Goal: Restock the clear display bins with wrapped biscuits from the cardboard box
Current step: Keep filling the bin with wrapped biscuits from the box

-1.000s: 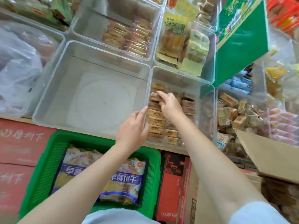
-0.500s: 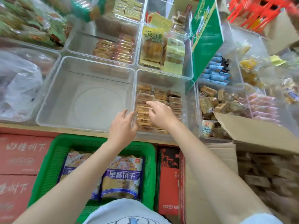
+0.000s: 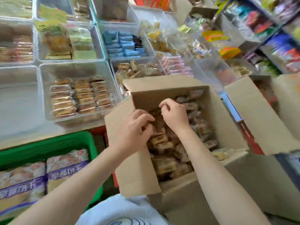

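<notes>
Both hands down in the open cardboard box (image 3: 139,174), over the loose heap of wrapped biscuits (image 3: 164,143). Left hand (image 3: 131,132) has its fingers curled in among the packets; right hand (image 3: 174,114) is also curled, fingertips drawn together. Frame is blurred, so I cannot tell whether either actually holds a packet yet.

Target looks to be the clear bin (image 3: 78,93) just left of the box, holding three neat rows of like biscuits with room above.

Advice for the pick: gather several packets lying the same way, stack them flat between both hands, lift clear of the raised flap, and avoid squeezing, since the biscuits likely crumble.
</notes>
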Demonstrator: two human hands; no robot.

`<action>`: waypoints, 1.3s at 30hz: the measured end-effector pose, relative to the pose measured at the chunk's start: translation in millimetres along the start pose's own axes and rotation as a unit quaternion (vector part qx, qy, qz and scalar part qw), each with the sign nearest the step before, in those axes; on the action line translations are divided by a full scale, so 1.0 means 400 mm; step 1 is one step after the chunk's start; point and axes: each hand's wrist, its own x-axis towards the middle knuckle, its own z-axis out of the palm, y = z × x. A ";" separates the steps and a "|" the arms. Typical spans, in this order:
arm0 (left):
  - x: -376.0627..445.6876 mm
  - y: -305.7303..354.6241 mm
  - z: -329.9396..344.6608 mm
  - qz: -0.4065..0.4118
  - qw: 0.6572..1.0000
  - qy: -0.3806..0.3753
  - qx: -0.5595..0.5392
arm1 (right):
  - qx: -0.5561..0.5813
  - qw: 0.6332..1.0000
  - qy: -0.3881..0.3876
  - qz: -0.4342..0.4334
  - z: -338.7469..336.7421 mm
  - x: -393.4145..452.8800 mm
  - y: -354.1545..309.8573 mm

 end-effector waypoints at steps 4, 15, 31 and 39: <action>0.022 0.071 0.098 -0.011 0.996 -0.039 0.078 | -0.141 0.982 -0.113 0.048 -0.023 0.001 0.197; 0.021 0.068 0.128 -0.037 0.976 -0.015 0.212 | -0.277 0.931 -0.239 0.010 -0.027 0.058 0.294; 0.012 0.031 -0.169 -0.290 0.908 0.055 -0.296 | 0.374 0.865 -0.335 -0.016 -0.083 0.020 -0.119; -0.047 -0.246 -0.358 -0.311 0.877 0.128 -0.344 | 0.209 0.916 -0.329 -0.094 0.164 0.079 -0.376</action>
